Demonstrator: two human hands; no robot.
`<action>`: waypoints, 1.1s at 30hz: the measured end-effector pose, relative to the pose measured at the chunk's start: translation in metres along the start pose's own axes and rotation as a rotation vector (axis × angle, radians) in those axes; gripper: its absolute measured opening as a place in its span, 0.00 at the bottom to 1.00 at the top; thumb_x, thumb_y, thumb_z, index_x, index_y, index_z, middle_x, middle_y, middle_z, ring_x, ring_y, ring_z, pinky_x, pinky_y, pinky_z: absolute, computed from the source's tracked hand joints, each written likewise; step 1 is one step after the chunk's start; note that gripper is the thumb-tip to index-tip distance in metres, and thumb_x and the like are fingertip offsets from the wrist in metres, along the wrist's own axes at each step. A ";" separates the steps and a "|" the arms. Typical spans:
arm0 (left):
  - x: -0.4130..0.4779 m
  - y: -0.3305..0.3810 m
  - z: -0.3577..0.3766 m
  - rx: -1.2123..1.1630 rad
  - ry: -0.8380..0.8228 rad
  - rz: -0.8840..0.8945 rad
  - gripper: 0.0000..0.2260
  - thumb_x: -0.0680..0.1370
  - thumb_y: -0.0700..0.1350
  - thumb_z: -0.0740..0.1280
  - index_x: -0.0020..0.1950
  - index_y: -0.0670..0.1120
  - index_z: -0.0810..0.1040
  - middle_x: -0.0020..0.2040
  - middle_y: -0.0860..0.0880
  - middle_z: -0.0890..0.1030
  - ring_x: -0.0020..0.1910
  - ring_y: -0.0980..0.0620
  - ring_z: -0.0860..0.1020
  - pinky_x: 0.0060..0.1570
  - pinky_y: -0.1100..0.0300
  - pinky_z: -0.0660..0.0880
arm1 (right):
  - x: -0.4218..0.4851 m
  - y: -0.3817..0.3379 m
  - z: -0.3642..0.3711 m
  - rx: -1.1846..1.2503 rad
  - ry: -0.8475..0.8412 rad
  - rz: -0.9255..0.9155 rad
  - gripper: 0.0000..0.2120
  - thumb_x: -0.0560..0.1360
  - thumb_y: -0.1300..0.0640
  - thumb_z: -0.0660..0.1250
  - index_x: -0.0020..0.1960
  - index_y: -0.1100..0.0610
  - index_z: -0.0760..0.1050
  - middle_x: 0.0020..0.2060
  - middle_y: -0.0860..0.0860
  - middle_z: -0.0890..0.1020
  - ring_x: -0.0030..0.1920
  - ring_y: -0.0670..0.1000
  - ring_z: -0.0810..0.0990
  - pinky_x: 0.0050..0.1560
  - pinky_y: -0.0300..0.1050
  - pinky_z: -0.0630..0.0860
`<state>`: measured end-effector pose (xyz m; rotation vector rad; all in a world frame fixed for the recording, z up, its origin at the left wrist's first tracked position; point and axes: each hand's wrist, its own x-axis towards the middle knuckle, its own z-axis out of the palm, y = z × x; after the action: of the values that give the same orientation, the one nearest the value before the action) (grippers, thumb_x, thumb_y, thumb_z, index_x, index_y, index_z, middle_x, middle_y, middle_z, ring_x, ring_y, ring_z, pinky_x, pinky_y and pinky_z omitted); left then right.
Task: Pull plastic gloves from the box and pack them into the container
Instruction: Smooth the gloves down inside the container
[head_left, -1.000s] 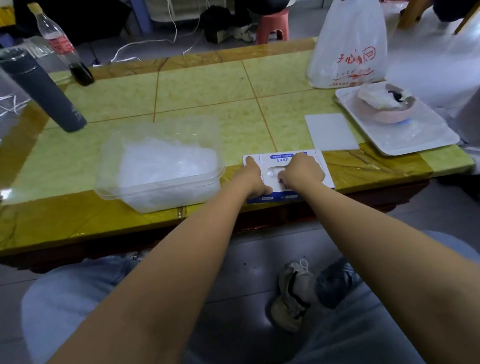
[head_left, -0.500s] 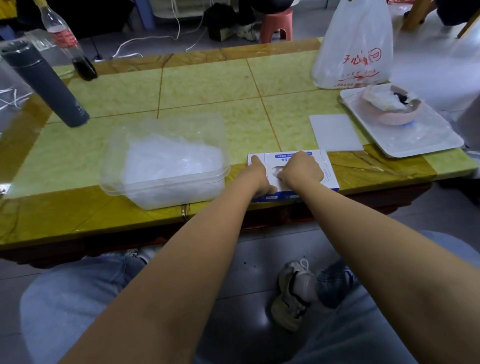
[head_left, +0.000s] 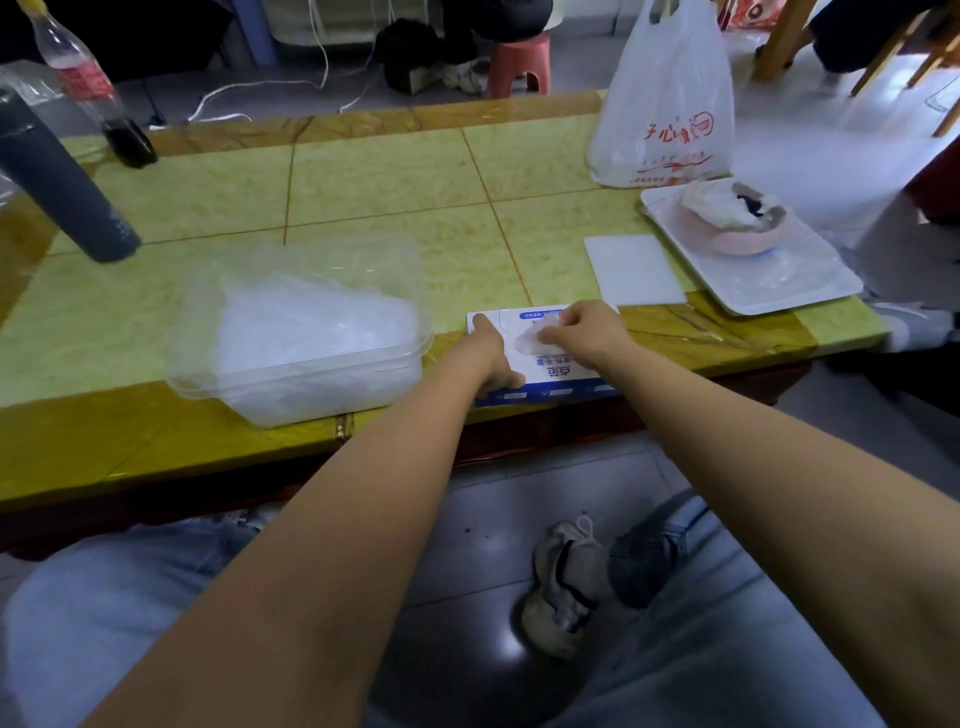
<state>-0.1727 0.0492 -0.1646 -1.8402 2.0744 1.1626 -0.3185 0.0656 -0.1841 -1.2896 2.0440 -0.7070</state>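
Note:
A flat white and blue glove box lies at the table's near edge. My left hand lies on the box's left end, index finger stretched forward and thumb against its near side. My right hand pinches a clear plastic glove that sticks up out of the box's opening. Left of the box stands a clear plastic container holding a heap of clear gloves.
A grey flask and a cola bottle stand at the far left. At the right are a white card, a white tray with a pink bowl, and a white plastic bag. My knees are below the table edge.
My right hand has lifted back from the box opening, drawing a clear glove partly out. My left hand still holds the box down.

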 end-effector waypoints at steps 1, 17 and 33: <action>-0.001 0.000 0.000 0.011 0.005 -0.002 0.47 0.78 0.49 0.69 0.76 0.39 0.33 0.75 0.38 0.63 0.69 0.41 0.69 0.62 0.54 0.67 | 0.000 0.001 -0.001 -0.027 0.000 -0.015 0.13 0.71 0.56 0.70 0.32 0.53 0.67 0.30 0.50 0.70 0.36 0.53 0.68 0.36 0.45 0.64; -0.007 -0.010 0.012 -0.136 0.144 0.052 0.23 0.80 0.43 0.62 0.72 0.37 0.59 0.59 0.38 0.75 0.49 0.42 0.75 0.44 0.53 0.70 | -0.025 -0.012 -0.041 0.629 -0.023 -0.137 0.05 0.72 0.66 0.66 0.38 0.58 0.74 0.32 0.54 0.79 0.31 0.50 0.78 0.34 0.42 0.71; -0.051 -0.008 -0.008 -1.147 0.276 0.126 0.03 0.76 0.38 0.68 0.43 0.40 0.76 0.34 0.46 0.77 0.31 0.52 0.76 0.33 0.64 0.77 | -0.055 -0.004 -0.032 0.297 -0.180 -0.109 0.08 0.70 0.67 0.72 0.48 0.61 0.77 0.37 0.55 0.80 0.38 0.54 0.78 0.36 0.43 0.74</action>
<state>-0.1506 0.0848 -0.1343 -2.3554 1.7385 2.6306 -0.3213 0.1180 -0.1475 -1.2483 1.6647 -0.8735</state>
